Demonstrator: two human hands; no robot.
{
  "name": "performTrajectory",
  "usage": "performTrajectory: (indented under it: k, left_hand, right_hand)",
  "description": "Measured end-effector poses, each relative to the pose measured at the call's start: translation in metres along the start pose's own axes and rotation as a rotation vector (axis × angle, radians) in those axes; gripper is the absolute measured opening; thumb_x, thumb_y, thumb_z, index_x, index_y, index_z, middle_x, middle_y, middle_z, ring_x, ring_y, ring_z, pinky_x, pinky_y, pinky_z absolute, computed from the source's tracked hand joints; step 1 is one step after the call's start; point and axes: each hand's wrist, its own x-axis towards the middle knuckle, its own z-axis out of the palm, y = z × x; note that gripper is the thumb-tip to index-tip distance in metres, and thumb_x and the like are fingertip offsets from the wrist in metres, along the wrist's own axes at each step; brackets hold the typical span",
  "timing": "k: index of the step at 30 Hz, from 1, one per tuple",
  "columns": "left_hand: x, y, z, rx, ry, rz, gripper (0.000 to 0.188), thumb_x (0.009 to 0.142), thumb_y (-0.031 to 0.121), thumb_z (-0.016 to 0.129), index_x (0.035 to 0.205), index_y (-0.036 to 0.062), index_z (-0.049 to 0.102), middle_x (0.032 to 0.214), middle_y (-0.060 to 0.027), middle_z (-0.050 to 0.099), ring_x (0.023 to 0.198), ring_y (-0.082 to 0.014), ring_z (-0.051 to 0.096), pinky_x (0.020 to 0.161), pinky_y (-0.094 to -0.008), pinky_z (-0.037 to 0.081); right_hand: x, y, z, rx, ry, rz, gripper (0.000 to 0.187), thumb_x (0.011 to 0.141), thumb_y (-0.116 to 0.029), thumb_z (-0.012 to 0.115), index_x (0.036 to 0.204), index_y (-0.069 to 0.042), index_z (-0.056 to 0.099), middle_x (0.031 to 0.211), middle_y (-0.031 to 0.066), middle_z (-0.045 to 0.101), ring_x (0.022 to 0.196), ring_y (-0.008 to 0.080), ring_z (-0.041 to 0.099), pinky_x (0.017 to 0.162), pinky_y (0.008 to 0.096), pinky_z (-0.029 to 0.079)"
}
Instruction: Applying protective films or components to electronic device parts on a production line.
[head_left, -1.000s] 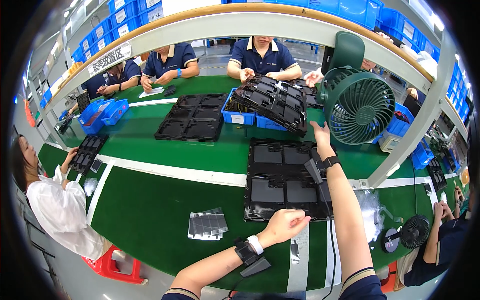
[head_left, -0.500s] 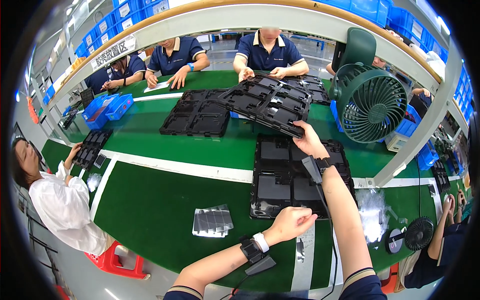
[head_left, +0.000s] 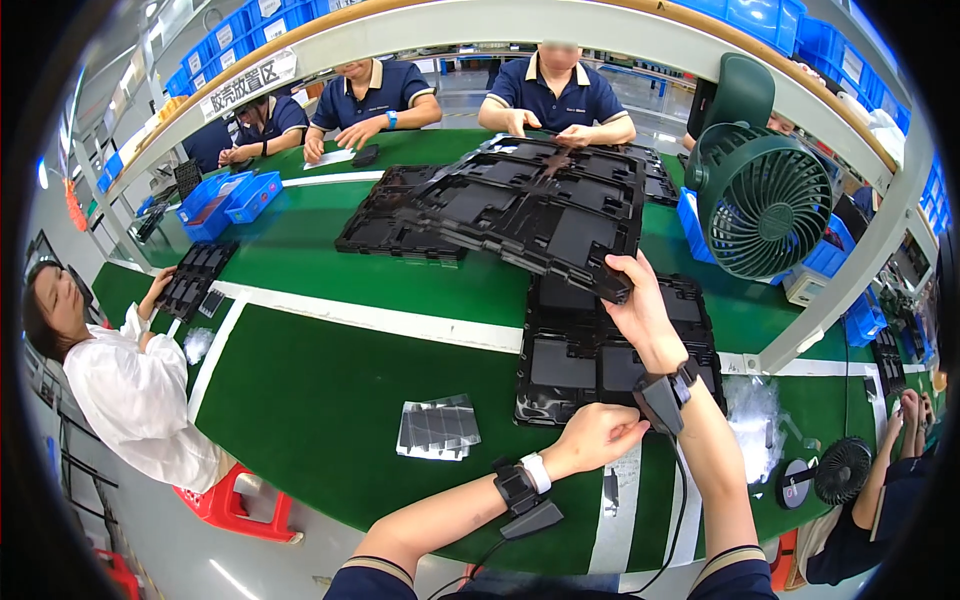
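In my right hand (head_left: 640, 310) is the near corner of a black plastic tray (head_left: 585, 235) with several molded compartments, tilted above the table. At its far edge are the hands (head_left: 548, 130) of a co-worker opposite; whether they grip it is hard to see. Below it, another black tray (head_left: 562, 366) lies on the green mat, partly hidden by the raised tray and my right hand. My left hand (head_left: 600, 437) is at this lower tray's near edge, its fingers curled closed with nothing visible in them. Clear plastic film pieces (head_left: 438, 427) with dark sections lie to its left.
More black trays (head_left: 375, 225) lie across the table. A green fan (head_left: 765, 200) hangs at the right by a white frame post (head_left: 850, 270). Clear plastic scraps (head_left: 752, 425) and a small black fan (head_left: 842, 470) are at the near right. Blue bins (head_left: 205, 205) stand far left.
The raised tray has come nearer to me, its near corner lower, with my right hand still on it. My left hand stays at the lower tray's near edge. The whole view has shifted slightly.
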Motion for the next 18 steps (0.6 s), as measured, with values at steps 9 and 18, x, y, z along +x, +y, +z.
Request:
performTrajectory:
  k: [9, 18]
  left_hand:
    - [-0.010, -0.023, 0.010, 0.003, -0.019, -0.038, 0.020, 0.070, 0.019, 0.063, 0.066, 0.0026, 0.053, 0.059, -0.0119, 0.055, 0.056, -0.0322, 0.055, 0.052, -0.0390, 0.042]
    - [-0.010, -0.007, 0.004, -0.046, -0.119, -0.049, 0.018, 0.081, 0.013, 0.059, 0.068, 0.0026, 0.054, 0.060, -0.0042, 0.053, 0.056, -0.0109, 0.049, 0.052, -0.0293, 0.039]
  right_hand:
    - [-0.021, 0.023, 0.042, -0.054, -0.355, 0.183, 0.037, 0.077, -0.002, 0.057, 0.113, -0.002, 0.047, 0.098, 0.0068, 0.058, 0.087, 0.0162, 0.059, 0.075, 0.0299, 0.050]
    - [-0.002, 0.086, 0.052, -0.513, -0.482, 0.485, 0.043, 0.075, -0.009, 0.061, 0.114, 0.000, 0.044, 0.096, 0.0086, 0.058, 0.087, 0.0164, 0.056, 0.078, 0.0330, 0.047]
